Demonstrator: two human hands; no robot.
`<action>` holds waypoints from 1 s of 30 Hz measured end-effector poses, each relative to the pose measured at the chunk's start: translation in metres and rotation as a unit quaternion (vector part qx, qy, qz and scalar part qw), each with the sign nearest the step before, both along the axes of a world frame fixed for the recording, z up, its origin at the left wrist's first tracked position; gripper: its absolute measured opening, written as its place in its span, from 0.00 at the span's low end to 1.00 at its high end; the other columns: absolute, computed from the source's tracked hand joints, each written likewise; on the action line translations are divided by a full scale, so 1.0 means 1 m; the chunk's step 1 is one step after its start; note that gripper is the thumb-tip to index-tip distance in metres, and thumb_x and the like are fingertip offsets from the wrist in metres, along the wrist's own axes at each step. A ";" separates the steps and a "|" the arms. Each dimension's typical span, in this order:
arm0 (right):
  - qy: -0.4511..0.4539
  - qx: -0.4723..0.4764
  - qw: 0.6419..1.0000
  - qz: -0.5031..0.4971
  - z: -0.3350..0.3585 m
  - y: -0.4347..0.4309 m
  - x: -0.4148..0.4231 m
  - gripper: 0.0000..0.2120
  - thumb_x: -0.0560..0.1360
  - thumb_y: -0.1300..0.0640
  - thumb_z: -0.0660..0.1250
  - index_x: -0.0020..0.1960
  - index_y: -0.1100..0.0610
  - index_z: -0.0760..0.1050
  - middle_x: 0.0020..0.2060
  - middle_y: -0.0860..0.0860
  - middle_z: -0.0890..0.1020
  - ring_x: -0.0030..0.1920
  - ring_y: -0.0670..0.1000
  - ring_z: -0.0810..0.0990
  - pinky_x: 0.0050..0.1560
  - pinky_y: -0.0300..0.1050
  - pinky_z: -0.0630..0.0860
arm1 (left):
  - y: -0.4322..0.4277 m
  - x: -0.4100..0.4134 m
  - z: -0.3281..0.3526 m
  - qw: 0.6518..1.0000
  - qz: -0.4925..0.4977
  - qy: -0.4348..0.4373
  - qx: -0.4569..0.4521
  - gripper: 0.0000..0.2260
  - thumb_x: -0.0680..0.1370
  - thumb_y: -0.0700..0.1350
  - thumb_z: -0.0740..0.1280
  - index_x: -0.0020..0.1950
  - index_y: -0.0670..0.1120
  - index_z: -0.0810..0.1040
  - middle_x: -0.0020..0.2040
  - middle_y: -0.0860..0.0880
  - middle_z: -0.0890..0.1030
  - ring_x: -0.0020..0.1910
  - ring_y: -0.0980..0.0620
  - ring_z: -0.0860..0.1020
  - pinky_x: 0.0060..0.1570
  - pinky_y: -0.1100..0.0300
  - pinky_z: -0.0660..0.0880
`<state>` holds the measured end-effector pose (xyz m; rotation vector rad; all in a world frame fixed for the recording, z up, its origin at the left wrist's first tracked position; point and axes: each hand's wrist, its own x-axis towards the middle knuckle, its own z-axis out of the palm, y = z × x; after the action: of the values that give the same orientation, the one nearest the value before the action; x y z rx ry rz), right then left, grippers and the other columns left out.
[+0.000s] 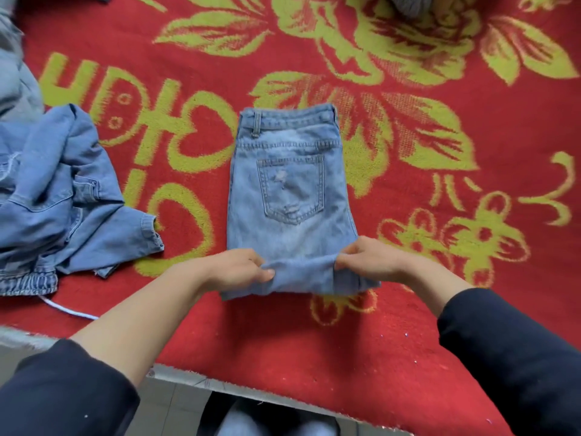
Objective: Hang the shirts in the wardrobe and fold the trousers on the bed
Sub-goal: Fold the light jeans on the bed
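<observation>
nearest us, dark sleeves [63, 388] ending at mid-forearm. next, our left hand [242, 269] and right hand [361, 258], each pinching one corner of the near folded edge of the trousers [289, 190], with thumb and curled fingers closed on the cloth. the trousers: pale blue denim, folded to a compact stack, back pocket up, waistband farthest from us. they lie flat on the bed [283, 347], which is spread in red with green flowers, and reach straight ahead from between the hands. handling, as we judge it: soft but thick, fairly heavy for cloth, not slippery, not fragile. the layers may slide apart, so we would grip through all of them at the fold's two corners. to the left, well apart, a crumpled denim heap [63, 199] with a white cord [66, 308]. farthest, a grey item [408, 4], which we cannot identify.
</observation>
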<state>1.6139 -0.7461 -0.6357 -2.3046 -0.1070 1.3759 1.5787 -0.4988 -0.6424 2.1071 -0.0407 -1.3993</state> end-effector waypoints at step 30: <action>-0.189 0.006 0.977 -0.101 -0.029 0.005 0.072 0.05 0.73 0.55 0.68 0.47 0.55 0.80 0.43 0.52 0.82 0.46 0.52 0.77 0.44 0.45 0.72 | 0.012 0.072 -0.031 0.965 0.158 -0.207 0.037 0.04 0.76 0.47 0.68 0.41 0.53 0.79 0.39 0.54 0.79 0.42 0.53 0.77 0.42 0.58 0.72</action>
<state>1.6858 -0.7413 -0.6651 -2.4624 0.0021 0.8269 1.6507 -0.4863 -0.6736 2.3130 0.1774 -0.7723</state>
